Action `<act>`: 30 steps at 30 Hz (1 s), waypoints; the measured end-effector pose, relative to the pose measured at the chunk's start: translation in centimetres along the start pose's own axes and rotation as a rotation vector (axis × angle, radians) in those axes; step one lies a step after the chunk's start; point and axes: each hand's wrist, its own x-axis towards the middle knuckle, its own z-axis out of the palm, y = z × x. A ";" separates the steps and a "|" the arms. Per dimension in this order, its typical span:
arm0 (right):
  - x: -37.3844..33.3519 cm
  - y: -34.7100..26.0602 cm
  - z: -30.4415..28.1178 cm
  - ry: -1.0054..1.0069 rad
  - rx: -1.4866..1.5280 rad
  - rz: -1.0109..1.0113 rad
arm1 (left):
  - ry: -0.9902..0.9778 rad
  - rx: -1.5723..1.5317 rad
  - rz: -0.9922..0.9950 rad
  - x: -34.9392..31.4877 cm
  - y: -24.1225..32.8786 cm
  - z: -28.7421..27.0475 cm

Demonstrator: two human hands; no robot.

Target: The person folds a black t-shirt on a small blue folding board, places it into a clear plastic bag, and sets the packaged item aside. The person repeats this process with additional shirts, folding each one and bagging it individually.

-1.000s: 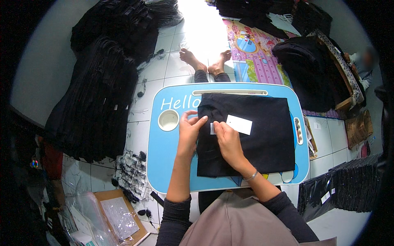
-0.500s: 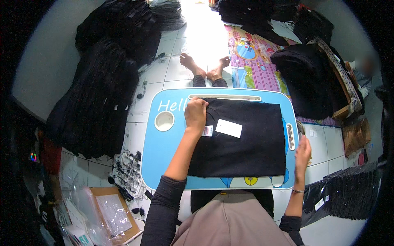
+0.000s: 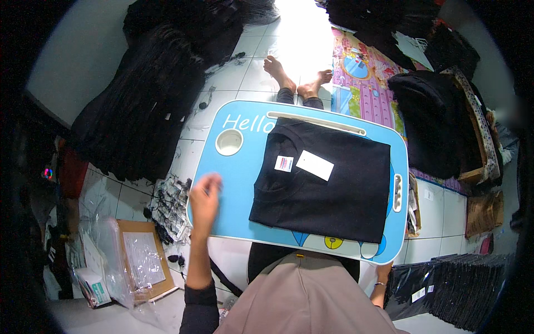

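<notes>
A folded black T-shirt [image 3: 339,195] lies on the light blue lap table [image 3: 233,195], its neckline toward the left. A white card tag [image 3: 315,165] rests on the shirt beside the small neck label [image 3: 283,163]. My left hand [image 3: 204,203] is over the table's left edge, apart from the shirt, with slightly blurred, loosely bent fingers and nothing visible in them. Down at the table's near right corner is my right hand [image 3: 382,271]; the table edge hides its fingers, so what it touches cannot be seen.
Large piles of black garments [image 3: 133,106] stand at the left. A stack of packed black garments [image 3: 461,286] is at the lower right. Plastic sleeves and a cardboard piece [image 3: 139,261] lie at the lower left. A wood-framed container [image 3: 473,128] holds dark cloth at right.
My left hand has let go of the shirt's collar and moved left and nearer. My right hand has dropped from the table's right edge to below its near corner. The view has tilted.
</notes>
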 end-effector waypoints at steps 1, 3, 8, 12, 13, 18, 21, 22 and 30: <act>1.9 -0.1 -1.2 -0.171 0.106 -0.094 | -0.123 -0.103 -0.063 -2.0 0.4 0.9; 6.7 -2.7 -5.8 -0.439 -0.112 0.290 | -0.149 0.095 0.245 -5.3 1.7 2.2; 14.1 -24.1 -14.7 0.350 0.310 -0.386 | -0.284 -0.101 0.026 -8.4 4.5 3.7; 9.6 -41.3 -12.9 -0.182 0.406 -0.999 | -0.333 -0.176 -0.041 -8.9 5.2 3.8; 8.3 -44.4 -11.5 -0.188 0.380 -1.021 | -0.342 -0.146 -0.092 -9.1 5.2 3.8; 8.0 -50.0 -9.8 -0.591 0.363 -0.922 | -0.313 -0.181 -0.062 -9.9 5.0 3.4; 7.2 -49.1 -9.3 -0.064 0.062 -1.320 | -0.293 -0.087 -0.152 -9.5 5.0 3.2; 6.6 -48.6 -8.9 0.082 -0.075 -1.427 | -0.160 -0.072 0.024 -9.1 4.9 3.2; 3.9 -45.0 -6.7 -0.016 -0.108 -1.284 | 0.053 -0.015 0.315 -5.4 3.7 5.5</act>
